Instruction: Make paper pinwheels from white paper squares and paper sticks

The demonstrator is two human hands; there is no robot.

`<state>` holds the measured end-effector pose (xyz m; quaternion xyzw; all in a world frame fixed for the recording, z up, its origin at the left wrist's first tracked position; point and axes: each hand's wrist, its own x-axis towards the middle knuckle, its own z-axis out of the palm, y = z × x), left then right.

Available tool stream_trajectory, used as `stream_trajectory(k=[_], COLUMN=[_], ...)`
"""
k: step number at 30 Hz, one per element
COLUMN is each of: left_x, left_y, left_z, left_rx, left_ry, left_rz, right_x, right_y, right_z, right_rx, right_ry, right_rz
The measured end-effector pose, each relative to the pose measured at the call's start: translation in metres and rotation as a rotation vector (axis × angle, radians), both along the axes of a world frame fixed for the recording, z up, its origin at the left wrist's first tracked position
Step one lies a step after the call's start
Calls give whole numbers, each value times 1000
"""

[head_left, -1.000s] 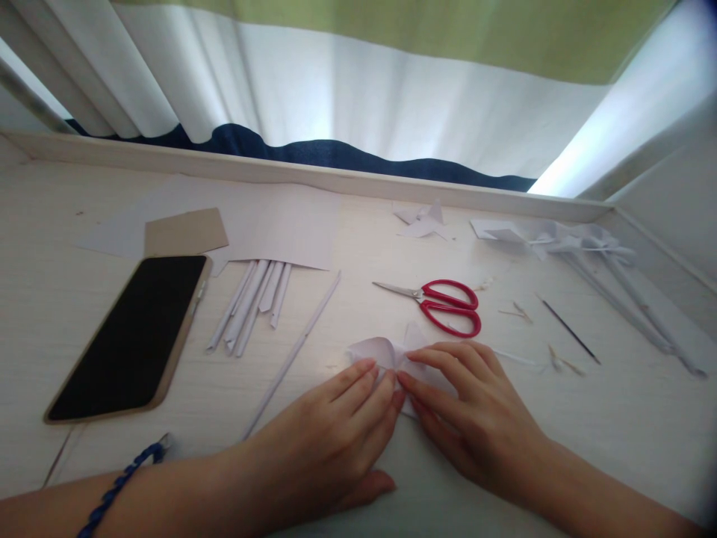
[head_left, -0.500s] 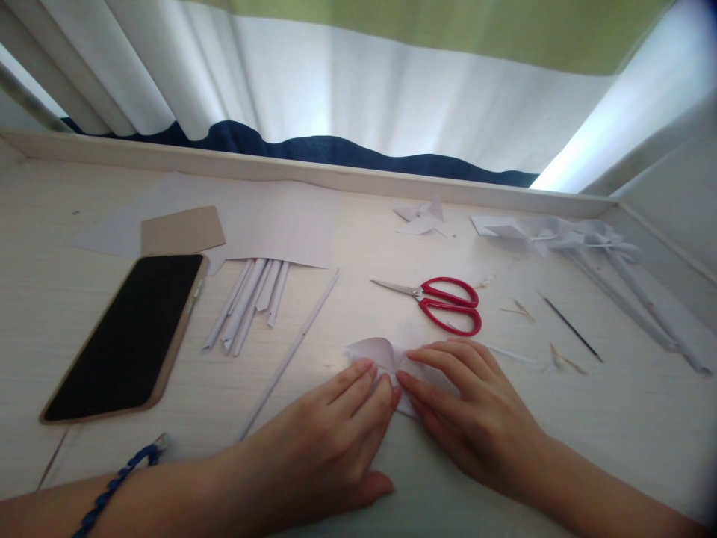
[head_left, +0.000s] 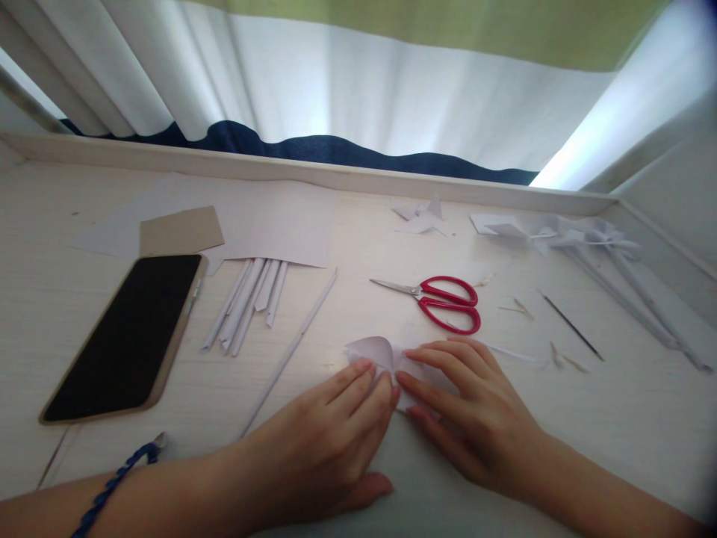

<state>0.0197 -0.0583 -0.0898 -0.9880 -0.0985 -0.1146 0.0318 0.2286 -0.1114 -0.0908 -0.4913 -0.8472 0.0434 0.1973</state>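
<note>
Partly hidden on the near side, curled white paper (head_left: 374, 350) is touched by the half-bent left hand (head_left: 339, 426) and right hand (head_left: 479, 407); whether gripped cannot be told.

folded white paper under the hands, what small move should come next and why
Perhaps ease the curled white paper flap gently inward with the left hand, while the right hand steadies its side: the flap bows upward, and both hands' fingers sit close together beside it.
</note>
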Motion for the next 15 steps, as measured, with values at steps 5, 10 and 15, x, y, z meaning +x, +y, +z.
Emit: stream_trajectory(k=[5,10,15], left_x=[3,4,6], left_y=[5,6,10], left_z=[3,3,9], left_rx=[-2,-21,-8], left_ry=[37,37,84], left_rz=[-49,-78,-109], right_x=[0,-1,-2], right_y=[-1,0,-1], right_z=[0,0,7], right_rx=[0,-6,-85], right_ry=[-26,-40,4], right_rz=[-17,-24,-36])
